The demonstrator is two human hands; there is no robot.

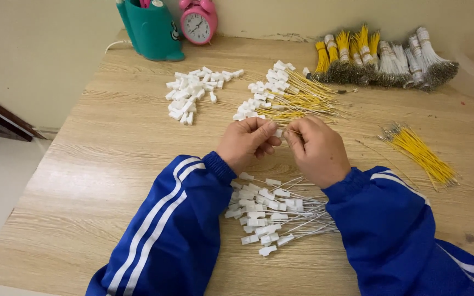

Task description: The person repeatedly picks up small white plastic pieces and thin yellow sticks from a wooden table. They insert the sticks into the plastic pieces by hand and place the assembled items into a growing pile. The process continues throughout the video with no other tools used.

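My left hand [246,141] and my right hand [317,149] meet over the middle of the wooden table [111,164], fingertips pinched together. Between them sits a small white plastic connector [278,132], held by the left fingers, while the right fingers pinch what looks like a thin wire at it. Just beyond the hands lies a pile of yellow wires fitted with white connectors [286,98]. Below my wrists lies a pile of white wires with white connectors [272,214]. Both sleeves are blue with white stripes.
Loose white connectors [193,93] lie at the back left. Loose yellow wires [421,153] lie at the right. Bundles of yellow and white wires [385,57] line the back right. A teal holder [152,30] and a pink alarm clock [198,22] stand by the wall.
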